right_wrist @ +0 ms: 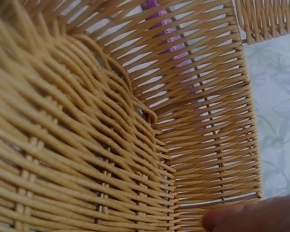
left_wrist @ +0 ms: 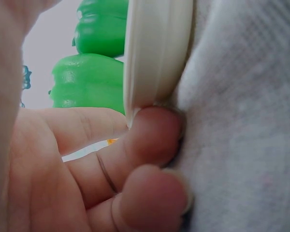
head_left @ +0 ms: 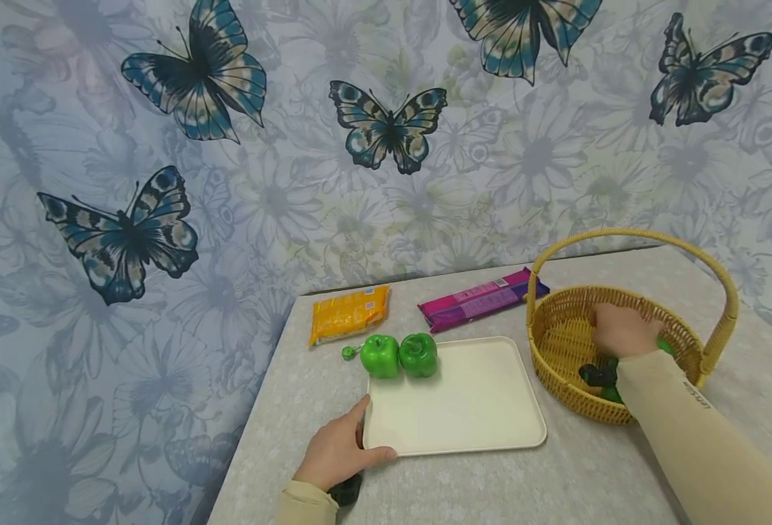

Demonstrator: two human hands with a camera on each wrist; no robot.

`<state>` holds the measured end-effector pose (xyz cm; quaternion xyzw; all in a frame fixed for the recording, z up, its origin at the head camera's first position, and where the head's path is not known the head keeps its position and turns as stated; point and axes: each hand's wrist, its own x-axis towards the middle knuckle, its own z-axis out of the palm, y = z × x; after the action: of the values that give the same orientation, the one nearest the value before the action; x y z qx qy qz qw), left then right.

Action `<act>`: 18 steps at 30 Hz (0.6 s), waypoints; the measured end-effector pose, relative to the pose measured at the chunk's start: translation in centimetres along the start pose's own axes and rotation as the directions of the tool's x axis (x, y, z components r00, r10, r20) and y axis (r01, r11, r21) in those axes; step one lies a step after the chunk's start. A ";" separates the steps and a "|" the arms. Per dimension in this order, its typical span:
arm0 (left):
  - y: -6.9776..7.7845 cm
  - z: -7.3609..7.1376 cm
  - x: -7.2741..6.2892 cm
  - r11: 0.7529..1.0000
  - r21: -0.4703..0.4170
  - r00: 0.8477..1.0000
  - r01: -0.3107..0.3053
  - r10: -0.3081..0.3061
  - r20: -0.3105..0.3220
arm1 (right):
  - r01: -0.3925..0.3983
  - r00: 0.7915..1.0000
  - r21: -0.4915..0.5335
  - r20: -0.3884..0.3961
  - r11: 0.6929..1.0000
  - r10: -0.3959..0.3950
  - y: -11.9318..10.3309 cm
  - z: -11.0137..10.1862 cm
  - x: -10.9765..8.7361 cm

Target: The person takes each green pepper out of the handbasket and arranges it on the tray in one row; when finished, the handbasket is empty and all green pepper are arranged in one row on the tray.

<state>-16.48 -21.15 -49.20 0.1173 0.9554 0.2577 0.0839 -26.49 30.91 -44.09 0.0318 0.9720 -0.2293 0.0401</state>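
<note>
My left hand holds the front left corner of a cream tray, thumb along the front edge and fingers at the left side. In the left wrist view, fingertips press the tray's rim near the cloth. Two green bell peppers sit side by side at the tray's back left. My right hand reaches down into a wicker basket. Green items lie under and beside it, partly hidden by hand and sleeve. I cannot tell whether the right fingers grip anything.
Behind the tray lie an orange packet and a long purple packet. A small green floret-like piece rests left of the peppers. The basket's tall handle arches over the right forearm. A butterfly-patterned wall stands behind the table.
</note>
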 end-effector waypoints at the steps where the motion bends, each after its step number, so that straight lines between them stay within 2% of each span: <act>1: 0.0 0.0 0.0 1.000 0.000 1.000 0.001 -0.001 -0.001 | 0.005 1.000 0.004 -0.004 1.000 -0.005 -0.1 0.0 0.0; 9: -0.2 0.0 0.1 1.000 -0.006 1.000 0.012 -0.012 -0.002 | 0.107 0.991 0.031 -0.086 0.994 -0.104 -0.7 0.2 0.3; 15: -0.1 -0.1 0.1 1.000 -0.010 1.000 0.011 -0.011 -0.003 | 0.239 0.962 0.116 -0.163 0.964 -0.219 -0.9 0.5 0.5; 18: 0.0 0.0 0.1 1.000 -0.016 1.000 0.008 -0.008 -0.004 | 0.280 0.950 0.151 -0.186 0.948 -0.251 -0.9 0.6 0.5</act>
<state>-16.55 -21.17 -49.20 0.1124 0.9539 0.2652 0.0840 -27.05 29.83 -44.27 -0.0774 0.9434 -0.3138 -0.0744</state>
